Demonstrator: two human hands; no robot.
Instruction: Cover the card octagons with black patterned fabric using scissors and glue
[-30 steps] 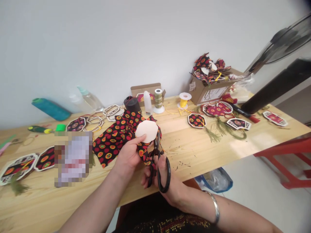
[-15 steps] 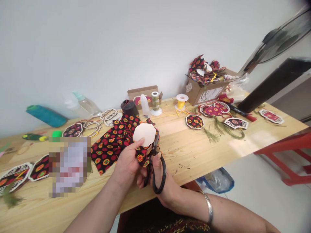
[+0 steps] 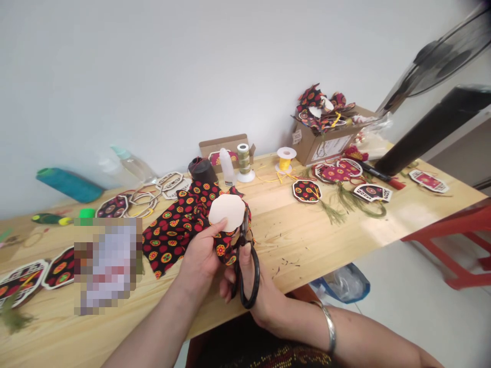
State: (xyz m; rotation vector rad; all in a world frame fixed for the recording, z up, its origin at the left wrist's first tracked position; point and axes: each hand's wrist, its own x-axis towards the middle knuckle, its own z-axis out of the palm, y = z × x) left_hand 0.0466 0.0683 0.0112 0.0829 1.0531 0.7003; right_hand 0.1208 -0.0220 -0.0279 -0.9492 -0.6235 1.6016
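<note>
Black cloth with red and orange flowers (image 3: 169,240) hangs bunched from my left hand (image 3: 203,255), its loose part spread over the table. Against the cloth, my left thumb presses a cream board piece with scalloped corners (image 3: 227,210). My right hand (image 3: 257,286) is closed around black-handled scissors (image 3: 251,289), thumb through one loop. Their blades point up along the right edge of the board piece, at the cloth. Part of the blades and most of my left fingers are hidden behind the cloth.
On the wooden table (image 3: 307,240) stand a yellow thread spool (image 3: 285,161), a green thread spool (image 3: 244,161) and a white bottle (image 3: 227,168). A cardboard box (image 3: 326,145) full of scraps is at the back right. Tasselled ornaments (image 3: 307,190) lie about. A red stool (image 3: 452,250) stands at right.
The scissor handles have drawn closer together, with the blades at the board piece's right edge. My left hand keeps the cloth and board piece nearly in place; the view has shifted slightly.
</note>
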